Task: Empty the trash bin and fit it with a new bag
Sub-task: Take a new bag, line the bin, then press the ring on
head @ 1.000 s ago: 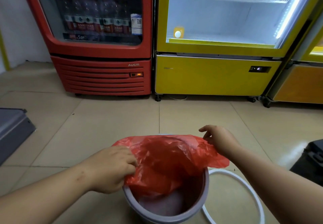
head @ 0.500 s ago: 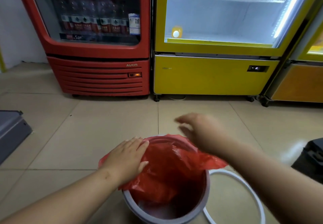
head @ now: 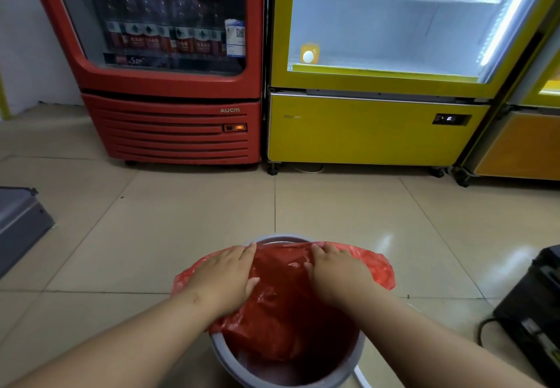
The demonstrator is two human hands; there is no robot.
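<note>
A grey round trash bin (head: 360, 357) stands on the tiled floor right below me. A red plastic bag (head: 281, 305) hangs into it, its edges draped over the left and right sides of the rim. The far rim (head: 278, 237) and the near rim show bare. My left hand (head: 224, 275) lies flat on the bag at the left side of the rim, fingers together pointing away. My right hand (head: 336, 272) rests palm down on the bag at the right side. Neither hand visibly pinches the bag.
A white ring (head: 360, 377) lies on the floor right of the bin, mostly hidden. A red drinks fridge (head: 172, 127) and a yellow fridge (head: 372, 127) stand ahead. There is a grey box (head: 21, 224) at the left and a black device (head: 533, 312) with a cable at the right.
My left hand let go of its fistful of bag and flattened on the left rim. My right hand swung over from the far right edge and came down on the bag.
</note>
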